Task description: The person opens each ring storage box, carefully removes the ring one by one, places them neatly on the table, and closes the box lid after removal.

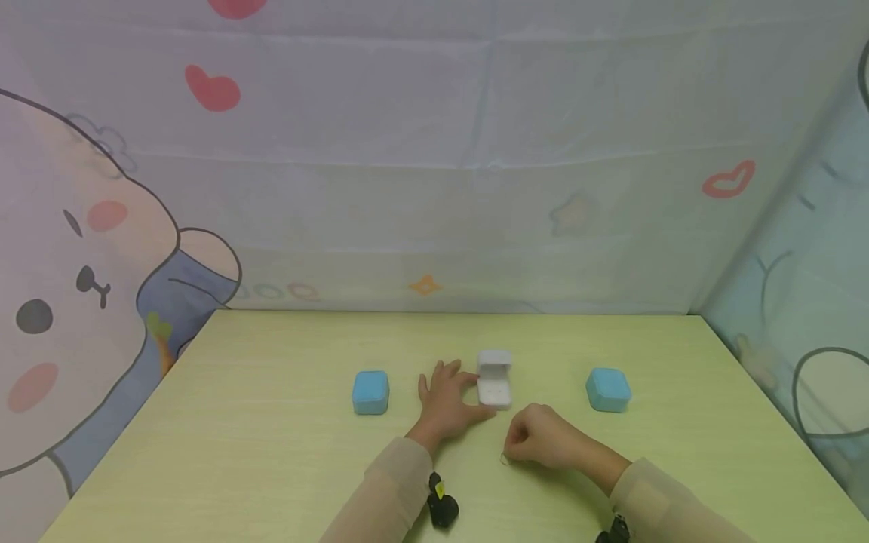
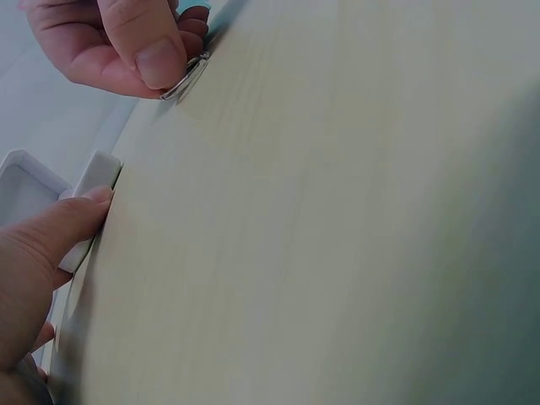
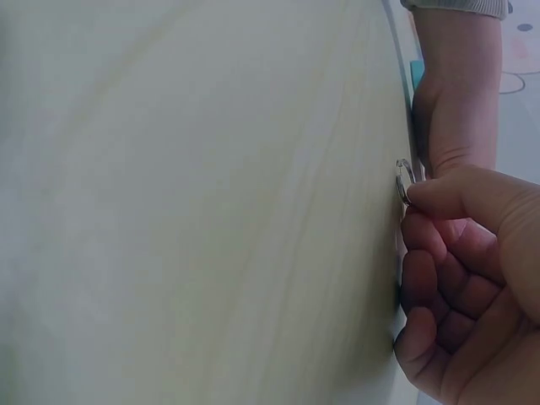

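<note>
A small white ring box [image 1: 494, 394] stands with its lid raised near the middle of the table. My left hand [image 1: 449, 403] holds it from the left, thumb along the front edge and index finger at the side by the hinge, other fingers spread. In the left wrist view, the thumb presses the wall of the box [image 2: 99, 171]. To the front right of the box, my right hand [image 1: 543, 437] pinches a thin silver ring [image 3: 404, 181] between thumb and index finger. The ring [image 2: 187, 78] hangs close over the tabletop, its upper part hidden by the fingertips.
One closed light-blue box [image 1: 370, 392] sits left of my left hand, and another blue box [image 1: 608, 390] stands to the right, beyond my right hand. The pale wood-look table [image 1: 271, 452] ends at a printed cloth backdrop [image 1: 380, 211].
</note>
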Motion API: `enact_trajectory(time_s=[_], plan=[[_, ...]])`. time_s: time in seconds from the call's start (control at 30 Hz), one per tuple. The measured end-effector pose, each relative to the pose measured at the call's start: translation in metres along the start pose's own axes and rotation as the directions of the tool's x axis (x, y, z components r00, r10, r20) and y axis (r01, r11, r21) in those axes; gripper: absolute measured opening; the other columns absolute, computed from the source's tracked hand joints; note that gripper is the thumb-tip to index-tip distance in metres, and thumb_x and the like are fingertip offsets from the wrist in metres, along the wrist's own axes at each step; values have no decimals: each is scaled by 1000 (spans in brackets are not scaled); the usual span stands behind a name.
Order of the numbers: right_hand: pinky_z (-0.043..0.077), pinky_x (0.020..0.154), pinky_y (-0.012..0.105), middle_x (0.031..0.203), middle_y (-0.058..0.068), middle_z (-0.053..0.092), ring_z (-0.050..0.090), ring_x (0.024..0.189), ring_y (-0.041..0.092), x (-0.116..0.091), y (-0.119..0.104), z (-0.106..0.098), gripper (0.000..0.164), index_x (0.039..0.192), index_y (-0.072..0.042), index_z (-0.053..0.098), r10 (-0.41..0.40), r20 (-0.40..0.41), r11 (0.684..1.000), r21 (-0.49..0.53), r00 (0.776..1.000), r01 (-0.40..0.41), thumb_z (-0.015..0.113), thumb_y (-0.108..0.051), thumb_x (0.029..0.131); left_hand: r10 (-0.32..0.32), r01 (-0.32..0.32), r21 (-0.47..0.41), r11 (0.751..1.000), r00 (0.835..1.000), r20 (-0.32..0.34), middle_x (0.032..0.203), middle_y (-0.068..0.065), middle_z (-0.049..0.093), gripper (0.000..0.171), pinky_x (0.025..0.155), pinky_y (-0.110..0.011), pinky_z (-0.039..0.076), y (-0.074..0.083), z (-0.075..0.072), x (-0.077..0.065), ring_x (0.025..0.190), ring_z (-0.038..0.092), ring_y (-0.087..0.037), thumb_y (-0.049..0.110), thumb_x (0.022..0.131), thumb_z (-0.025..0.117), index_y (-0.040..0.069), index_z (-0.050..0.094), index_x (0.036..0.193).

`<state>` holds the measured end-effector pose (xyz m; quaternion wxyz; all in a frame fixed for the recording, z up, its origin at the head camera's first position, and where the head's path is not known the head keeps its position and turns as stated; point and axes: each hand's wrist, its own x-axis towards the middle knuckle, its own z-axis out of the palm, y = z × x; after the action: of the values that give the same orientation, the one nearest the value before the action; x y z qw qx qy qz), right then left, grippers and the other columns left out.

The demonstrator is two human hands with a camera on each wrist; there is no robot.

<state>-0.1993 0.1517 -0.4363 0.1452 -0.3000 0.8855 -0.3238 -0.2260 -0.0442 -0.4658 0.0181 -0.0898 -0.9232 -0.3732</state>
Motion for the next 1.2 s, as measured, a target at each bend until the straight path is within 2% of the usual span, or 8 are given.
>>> enact_trajectory(time_s=[0.47, 1.2], plan=[[42, 51, 20, 63, -8, 62, 48, 55, 3, -1, -4, 0, 11, 68, -12, 69, 10, 9, 1000, -11, 1000, -10, 70, -10, 79, 2, -2, 1, 1000, 1000, 1, 148, -15, 36, 58, 111, -64, -1, -1, 1, 1, 144, 15, -40, 42, 73, 78, 12, 63, 119], [44, 53, 20, 64, -7, 63, 50, 57, 3, 0, -5, 0, 11, 70, -12, 70, 10, 16, 1000, -4, 1000, -10, 70, -13, 81, -3, 3, -4, 1000, 1000, -1, 148, -15, 37, 58, 111, -64, -1, 0, -1, 1, 144, 16, -40, 42, 72, 79, 11, 62, 119]])
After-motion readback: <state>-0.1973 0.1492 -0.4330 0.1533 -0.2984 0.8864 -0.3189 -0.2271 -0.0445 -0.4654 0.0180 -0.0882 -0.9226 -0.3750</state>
